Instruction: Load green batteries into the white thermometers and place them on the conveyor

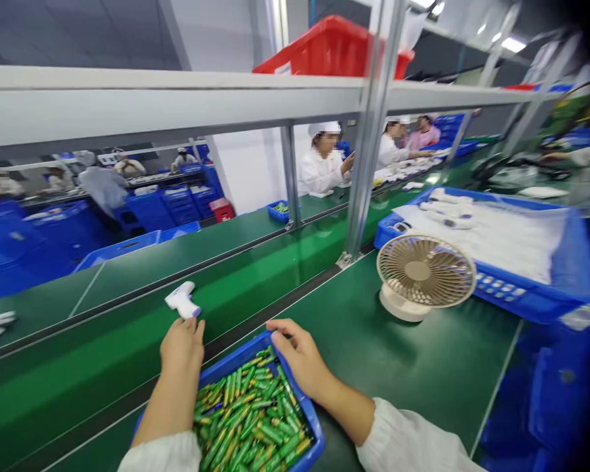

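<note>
A white thermometer-like device [183, 300] lies on the green conveyor belt [255, 275]. My left hand [181, 344] reaches over the belt, its fingertips at the near end of the device; whether they grip it cannot be made out. My right hand [299, 354] rests on the far right corner of a blue bin [311, 419], fingers extended and thumb apart. Many green and gold batteries [250, 419] fill the bin, which stands at the near edge of the belt, partly behind my left forearm.
A beige fan [425, 272] stands on the green table at right, before a large blue crate [516, 298] of white devices. A metal post [368, 151] rises beside the belt. A red bin [329, 49] sits on the overhead shelf. People in white work beyond.
</note>
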Tool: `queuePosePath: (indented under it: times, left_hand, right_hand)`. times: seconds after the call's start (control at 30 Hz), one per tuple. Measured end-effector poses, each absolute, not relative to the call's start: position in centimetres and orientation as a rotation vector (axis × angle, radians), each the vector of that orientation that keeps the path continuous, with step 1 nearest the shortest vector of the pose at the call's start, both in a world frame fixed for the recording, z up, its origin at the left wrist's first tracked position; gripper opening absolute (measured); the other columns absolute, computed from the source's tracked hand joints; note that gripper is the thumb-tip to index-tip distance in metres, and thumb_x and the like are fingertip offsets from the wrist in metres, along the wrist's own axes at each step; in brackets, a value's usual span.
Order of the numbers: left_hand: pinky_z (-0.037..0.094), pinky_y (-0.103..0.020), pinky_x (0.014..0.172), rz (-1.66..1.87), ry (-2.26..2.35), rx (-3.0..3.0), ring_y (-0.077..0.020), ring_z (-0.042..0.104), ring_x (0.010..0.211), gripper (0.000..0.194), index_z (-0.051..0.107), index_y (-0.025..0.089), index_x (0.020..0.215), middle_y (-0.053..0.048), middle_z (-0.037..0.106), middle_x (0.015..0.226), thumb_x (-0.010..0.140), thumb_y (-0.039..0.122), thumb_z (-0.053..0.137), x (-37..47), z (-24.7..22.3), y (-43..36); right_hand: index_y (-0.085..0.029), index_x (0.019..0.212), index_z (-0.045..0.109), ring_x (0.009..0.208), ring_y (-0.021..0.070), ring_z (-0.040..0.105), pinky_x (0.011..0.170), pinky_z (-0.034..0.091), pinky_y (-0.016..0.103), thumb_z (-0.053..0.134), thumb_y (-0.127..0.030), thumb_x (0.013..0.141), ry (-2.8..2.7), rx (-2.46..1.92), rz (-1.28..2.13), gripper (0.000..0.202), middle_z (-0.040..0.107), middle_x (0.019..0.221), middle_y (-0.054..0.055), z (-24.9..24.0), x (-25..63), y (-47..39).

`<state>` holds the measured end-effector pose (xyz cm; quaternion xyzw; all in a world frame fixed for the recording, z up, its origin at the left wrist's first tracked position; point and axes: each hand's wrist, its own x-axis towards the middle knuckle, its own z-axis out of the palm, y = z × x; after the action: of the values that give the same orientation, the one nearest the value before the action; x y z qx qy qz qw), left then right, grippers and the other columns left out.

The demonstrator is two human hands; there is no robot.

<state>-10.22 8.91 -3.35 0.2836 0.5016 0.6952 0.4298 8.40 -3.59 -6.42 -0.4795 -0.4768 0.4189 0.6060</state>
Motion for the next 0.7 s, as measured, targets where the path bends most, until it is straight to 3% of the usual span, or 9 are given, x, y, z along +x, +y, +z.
queuePosePath:
  times: [0.1, 0.2, 0.3, 0.43, 0.53, 0.63, 0.7]
  left_hand:
    - [0.054, -0.035, 0.08, 1.778, 1.324, 0.656, -0.0146, 0.064, 0.077, 0.024, 0.055, 0.017, 0.09, -0.003, 0.059, 0.086, 0.068, 0.011, 0.062, -9.4, -3.9, 9.1]
    - [0.053, -0.026, 0.062, 1.746, 1.304, 0.917, -0.0132, 0.065, 0.069, 0.026, 0.058, 0.017, 0.092, -0.004, 0.062, 0.096, 0.068, 0.019, 0.065, -8.2, -2.7, 7.6]
    - [0.046, -0.023, 0.048, 1.196, 1.166, 1.403, -0.0134, 0.061, 0.053, 0.012, 0.059, 0.016, 0.076, -0.003, 0.064, 0.073, 0.069, 0.025, 0.059, -7.2, -0.5, 5.0]
    - [0.045, -0.025, 0.055, 0.103, 0.995, 1.733, -0.0178, 0.064, 0.063, 0.012, 0.062, 0.015, 0.07, -0.003, 0.065, 0.065, 0.067, 0.019, 0.052, -6.7, 0.7, 2.2]
    - [0.039, -0.025, 0.053, -0.15, 1.113, 1.993, -0.018, 0.061, 0.063, 0.017, 0.063, 0.018, 0.079, -0.001, 0.066, 0.067, 0.063, 0.021, 0.06, -6.4, -0.2, 1.4]
    - [0.036, -0.026, 0.054, -0.232, 1.138, 2.119, -0.0188, 0.06, 0.067, 0.037, 0.06, 0.021, 0.089, 0.001, 0.068, 0.076, 0.055, 0.025, 0.074, -6.0, -1.2, 1.2]
    - [0.035, -0.026, 0.054, -0.243, 1.131, 2.177, -0.019, 0.059, 0.068, 0.039, 0.059, 0.022, 0.086, 0.001, 0.067, 0.077, 0.052, 0.025, 0.077, -5.8, -1.5, 1.0]
  right_hand:
    - [-0.022, 0.109, 0.067, 0.101, 0.0241, 0.061, 0.086, 0.046, 0.037, 0.051, -0.049, 0.09, -1.081, -1.082, 1.031, 0.036, 0.067, 0.11, 0.007, -6.6, 8.5, -3.6]
    - [-0.022, 0.11, 0.066, 0.105, 0.0235, 0.06, 0.093, 0.044, 0.037, 0.048, -0.05, 0.092, -1.086, -1.095, 1.025, 0.037, 0.067, 0.112, 0.007, -6.6, 8.6, -3.7]
    - [-0.022, 0.111, 0.066, 0.105, 0.0229, 0.06, 0.095, 0.043, 0.037, 0.046, -0.05, 0.093, -1.085, -1.124, 1.008, 0.039, 0.067, 0.112, 0.007, -6.5, 8.6, -3.7]
    - [-0.022, 0.111, 0.066, 0.106, 0.0226, 0.06, 0.095, 0.043, 0.036, 0.046, -0.048, 0.093, -1.108, -1.13, 0.996, 0.037, 0.067, 0.113, 0.007, -6.3, 8.7, -3.7]
    - [-0.022, 0.11, 0.066, 0.106, 0.0219, 0.06, 0.095, 0.043, 0.036, 0.046, -0.047, 0.094, -1.104, -1.124, 0.999, 0.036, 0.067, 0.113, 0.007, -6.2, 8.7, -3.6]
    - [-0.022, 0.109, 0.066, 0.107, 0.0216, 0.06, 0.096, 0.043, 0.035, 0.046, -0.046, 0.094, -1.111, -1.121, 0.985, 0.035, 0.067, 0.113, 0.006, -6.3, 8.6, -3.6]
    - [-0.022, 0.109, 0.067, 0.107, 0.0218, 0.06, 0.096, 0.043, 0.036, 0.046, -0.045, 0.094, -1.113, -1.125, 0.985, 0.035, 0.067, 0.113, 0.006, -6.4, 8.6, -3.7]
